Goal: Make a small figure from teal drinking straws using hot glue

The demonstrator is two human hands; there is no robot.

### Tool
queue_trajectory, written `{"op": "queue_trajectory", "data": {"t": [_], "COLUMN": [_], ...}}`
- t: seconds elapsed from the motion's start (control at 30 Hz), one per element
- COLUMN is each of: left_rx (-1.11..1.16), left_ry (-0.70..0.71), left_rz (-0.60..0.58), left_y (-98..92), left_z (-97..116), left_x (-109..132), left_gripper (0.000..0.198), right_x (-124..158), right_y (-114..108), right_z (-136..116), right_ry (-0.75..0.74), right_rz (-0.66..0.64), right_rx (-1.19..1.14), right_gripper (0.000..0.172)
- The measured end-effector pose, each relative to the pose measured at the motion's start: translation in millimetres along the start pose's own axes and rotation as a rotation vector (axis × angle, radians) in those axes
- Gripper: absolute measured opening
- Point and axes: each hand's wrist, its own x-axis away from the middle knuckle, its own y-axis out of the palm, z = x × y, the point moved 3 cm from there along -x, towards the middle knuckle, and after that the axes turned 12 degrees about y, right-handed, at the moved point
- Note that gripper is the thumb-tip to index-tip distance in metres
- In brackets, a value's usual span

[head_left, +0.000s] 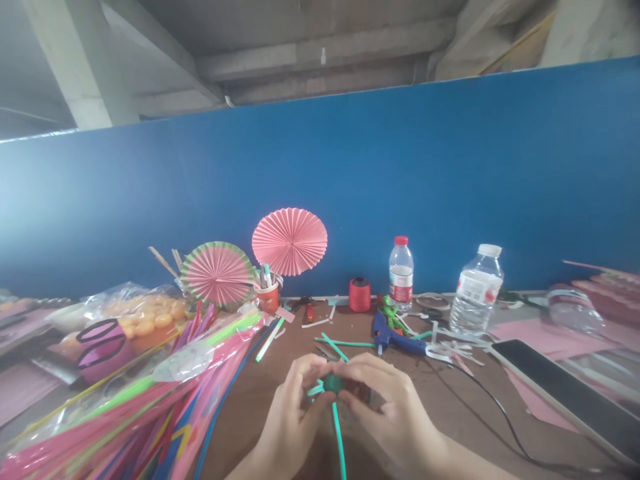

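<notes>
My left hand (299,401) and my right hand (384,395) meet low in the middle of the view, fingers curled and fingertips closed on a small dark green round piece (333,383) between them. A teal pipe cleaner (339,437) runs down from below this piece toward me; whether it is joined to it, I cannot tell. Short teal ends (316,389) show beside my left fingers. Just beyond my fingertips, another teal pipe cleaner (334,346) slants across the brown table (300,343), and one more (350,344) lies sideways behind it.
Bagged pipe cleaners (200,373) cover the left. Paper fans (290,241) stand behind, near a cup of pens (268,297). A blue glue gun (397,339), two bottles (401,280), white paper scraps (453,347) and a phone (565,393) lie right. A blue partition (350,180) closes the back.
</notes>
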Motion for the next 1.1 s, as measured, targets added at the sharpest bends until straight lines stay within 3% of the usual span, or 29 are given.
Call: {"op": "queue_trajectory", "data": {"t": [0.1, 0.27, 0.47, 0.63, 0.87, 1.0, 1.1], "left_rx": [0.039, -0.112, -0.164, -0.17, -0.202, -0.164, -0.105], "left_ry": [0.0, 0.056, -0.002, -0.07, -0.107, -0.13, -0.17], "left_rz": [0.014, -0.003, 0.066, 0.033, -0.019, -0.083, -0.083], "left_y": [1.2, 1.9, 8.0, 10.5, 6.2, 5.3, 5.7], "left_z": [0.3, 8.1, 8.7, 5.4, 3.4, 7.2, 10.8], "left_x": [-2.1, -8.6, -8.0, -7.4, -9.1, -10.8, -12.7], "left_gripper": [0.029, 0.021, 0.021, 0.023, 0.026, 0.03, 0.03], "right_x": [-2.0, -5.4, -10.5, -13.6, -15.9, -17.2, -17.2], "right_y": [1.2, 3.0, 6.7, 7.7, -3.2, -6.1, -6.9], "right_z": [2.5, 10.6, 24.2, 32.1, 26.7, 25.2, 25.0], "right_ry": [0.052, 0.247, 0.467, 0.616, 0.494, 0.504, 0.505], "right_rz": [0.001, 0.02, 0.014, -0.046, -0.084, -0.204, -0.221], "right_rx": [-0.018, -0.057, -0.249, -0.416, -0.151, -0.116, -0.12], "right_gripper": [0.015, 0.011, 0.008, 0.008, 0.009, 0.009, 0.009]}}
